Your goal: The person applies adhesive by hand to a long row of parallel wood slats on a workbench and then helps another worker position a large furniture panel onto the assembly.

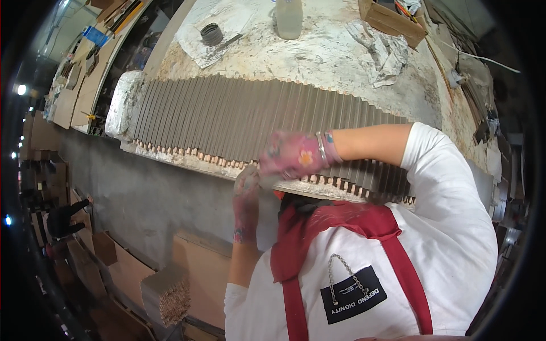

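Observation:
A long row of thin grey-brown strips [227,119] with coppery ends stands packed side by side along the near part of the worktable [318,57]. Over the row's near edge, left of its right end, is my right hand [298,154] in a pink floral glove with a bracelet at the wrist. Motion smears its fingers. My left hand [246,190], gloved alike with greyish fingertips, is close beside it at the table's front edge. Its fingers look curled in near the strip ends; what they hold, if anything, is hidden.
A silvery wrapped block [125,105] stands at the row's left end. Farther back are a dark threaded ring [211,34], a cloudy bottle [289,20], crumpled paper [378,54] and a cardboard box [392,23]. Another strip bundle [165,295] sits lower left; a person [65,219] is beyond.

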`<state>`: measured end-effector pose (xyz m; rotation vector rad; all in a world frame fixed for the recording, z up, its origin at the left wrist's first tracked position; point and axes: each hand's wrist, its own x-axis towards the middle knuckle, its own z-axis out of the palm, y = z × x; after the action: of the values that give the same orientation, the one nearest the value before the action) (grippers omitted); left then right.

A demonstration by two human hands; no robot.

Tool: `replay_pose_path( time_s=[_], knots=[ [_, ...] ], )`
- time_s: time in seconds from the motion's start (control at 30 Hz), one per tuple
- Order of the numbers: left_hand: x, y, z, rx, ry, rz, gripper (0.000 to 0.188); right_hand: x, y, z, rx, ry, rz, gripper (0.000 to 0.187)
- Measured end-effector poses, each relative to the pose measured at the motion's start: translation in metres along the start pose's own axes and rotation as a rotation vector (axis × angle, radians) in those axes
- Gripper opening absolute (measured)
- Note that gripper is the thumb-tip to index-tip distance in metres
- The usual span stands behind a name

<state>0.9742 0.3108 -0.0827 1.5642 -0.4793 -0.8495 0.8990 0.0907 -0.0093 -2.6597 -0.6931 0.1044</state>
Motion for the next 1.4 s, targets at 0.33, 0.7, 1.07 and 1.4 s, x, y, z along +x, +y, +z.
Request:
replay_pose_path(
  time_s=[0.33,0.7,1.07,1.4],
  knots=[
    [0.001,-0.012,0.023,-0.045,0.004,-0.039,0.03,-0.04,0.065,-0.001,-0.215,0.437,0.387,0.032],
    [0.0,-0.011,0.017,-0.249,-0.046,-0.046,0.036,-0.034,0.051,-0.006,-0.163,0.282,0.367,0.032],
    [-0.003,0.0,0.016,-0.263,-0.079,0.005,0.039,-0.013,-0.003,0.006,0.01,0.2,-0.028,0.029],
    [-0.01,-0.004,0.027,-0.182,-0.067,0.033,0.05,-0.039,0.031,-0.003,-0.117,0.346,0.31,0.031]
  ],
)
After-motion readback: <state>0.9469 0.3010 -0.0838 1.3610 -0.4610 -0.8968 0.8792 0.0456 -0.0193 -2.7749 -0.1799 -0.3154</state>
